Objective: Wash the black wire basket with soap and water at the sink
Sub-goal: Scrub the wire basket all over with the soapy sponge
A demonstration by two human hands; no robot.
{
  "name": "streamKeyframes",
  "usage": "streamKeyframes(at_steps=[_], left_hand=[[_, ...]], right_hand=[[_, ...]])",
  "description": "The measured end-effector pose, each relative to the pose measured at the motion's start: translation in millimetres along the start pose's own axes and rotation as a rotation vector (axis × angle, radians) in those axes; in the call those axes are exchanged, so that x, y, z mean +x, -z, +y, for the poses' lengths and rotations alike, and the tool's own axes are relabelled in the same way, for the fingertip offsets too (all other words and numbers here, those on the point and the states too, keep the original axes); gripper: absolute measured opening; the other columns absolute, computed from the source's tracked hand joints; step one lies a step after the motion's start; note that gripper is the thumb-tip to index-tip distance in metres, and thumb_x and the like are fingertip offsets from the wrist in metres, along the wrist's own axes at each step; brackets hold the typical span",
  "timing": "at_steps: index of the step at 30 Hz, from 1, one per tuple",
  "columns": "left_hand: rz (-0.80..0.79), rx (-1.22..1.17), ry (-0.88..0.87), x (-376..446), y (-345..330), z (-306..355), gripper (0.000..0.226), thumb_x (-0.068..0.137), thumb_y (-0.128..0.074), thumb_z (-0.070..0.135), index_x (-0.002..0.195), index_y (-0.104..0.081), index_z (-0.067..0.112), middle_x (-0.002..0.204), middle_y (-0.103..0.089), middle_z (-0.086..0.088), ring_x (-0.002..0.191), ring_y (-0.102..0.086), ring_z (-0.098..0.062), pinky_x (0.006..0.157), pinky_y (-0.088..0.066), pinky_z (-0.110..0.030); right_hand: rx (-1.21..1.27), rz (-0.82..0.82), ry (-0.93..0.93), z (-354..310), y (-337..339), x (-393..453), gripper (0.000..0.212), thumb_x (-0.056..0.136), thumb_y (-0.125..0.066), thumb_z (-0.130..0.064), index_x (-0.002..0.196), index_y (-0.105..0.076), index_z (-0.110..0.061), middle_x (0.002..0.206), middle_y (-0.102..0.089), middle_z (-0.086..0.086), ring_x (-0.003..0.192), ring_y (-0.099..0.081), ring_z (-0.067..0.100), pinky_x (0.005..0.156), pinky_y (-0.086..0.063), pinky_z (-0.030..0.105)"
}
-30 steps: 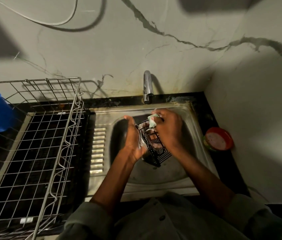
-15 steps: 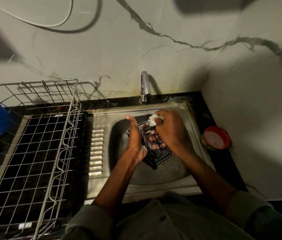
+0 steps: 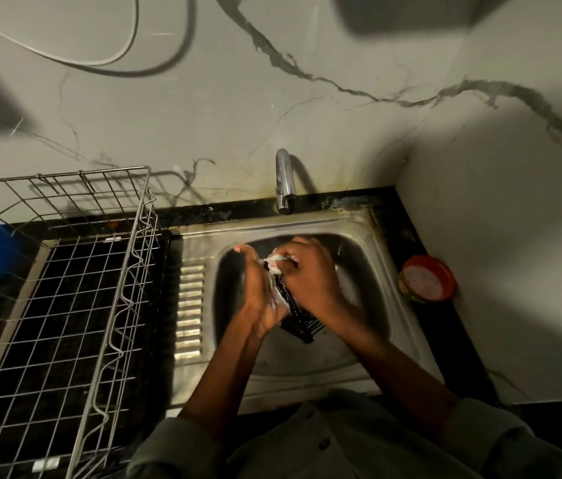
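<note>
Mid-scrub: left hand (image 3: 258,299) holds the black wire basket (image 3: 298,321), right hand (image 3: 307,274) grips the soapy cloth (image 3: 274,262); rinsing likely remains.

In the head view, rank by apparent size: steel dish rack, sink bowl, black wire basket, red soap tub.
Largest to smallest, as they look:
1. Steel dish rack
2. Sink bowl
3. Black wire basket and red soap tub: unsure, since both hands cover most of the basket.
</note>
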State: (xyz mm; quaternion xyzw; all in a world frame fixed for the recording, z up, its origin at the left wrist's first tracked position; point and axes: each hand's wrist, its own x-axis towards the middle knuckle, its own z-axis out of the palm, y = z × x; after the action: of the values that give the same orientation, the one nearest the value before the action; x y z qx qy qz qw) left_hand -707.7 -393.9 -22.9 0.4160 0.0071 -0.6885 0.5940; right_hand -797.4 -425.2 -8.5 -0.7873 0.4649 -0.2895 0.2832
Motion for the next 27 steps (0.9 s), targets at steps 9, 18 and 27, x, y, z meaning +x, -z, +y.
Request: streamKeyframes(at_steps=[9,18,27], left_hand=[[0.063,-0.027,0.06,2,5,8,0.123,0.072,-0.013,0.104,0.135,-0.061,0.01,0.118,-0.074,-0.026,0.116,-0.066,-0.046,0.09,-0.052,-0.07],[0.089,0.167,-0.134,-11,-12,-5,0.094,0.09,-0.019,0.087,0.151,-0.05,0.022,0.16,-0.046,-0.015,0.141,-0.052,-0.033,0.111,-0.045,-0.063],[0.076,0.085,-0.045,5,15,-14,0.09,0.095,-0.025,0.081,0.141,-0.062,0.013,0.134,-0.069,-0.021,0.131,-0.06,-0.044,0.112,-0.039,-0.071]], right_hand=[[-0.011,0.074,-0.355,46,8,-15,0.014,0.093,-0.062,-0.012,0.103,-0.069,-0.021,0.109,-0.06,-0.001,0.1,-0.06,0.021,0.084,-0.052,0.039],[0.487,0.133,-0.673,37,8,-9,0.013,0.098,-0.055,-0.015,0.104,-0.066,-0.018,0.102,-0.071,0.008,0.096,-0.068,0.027,0.08,-0.06,0.044],[0.194,0.021,-0.432,39,19,-8,0.014,0.088,-0.073,-0.012,0.096,-0.078,-0.021,0.094,-0.077,-0.006,0.08,-0.071,0.0,0.069,-0.056,0.018]])
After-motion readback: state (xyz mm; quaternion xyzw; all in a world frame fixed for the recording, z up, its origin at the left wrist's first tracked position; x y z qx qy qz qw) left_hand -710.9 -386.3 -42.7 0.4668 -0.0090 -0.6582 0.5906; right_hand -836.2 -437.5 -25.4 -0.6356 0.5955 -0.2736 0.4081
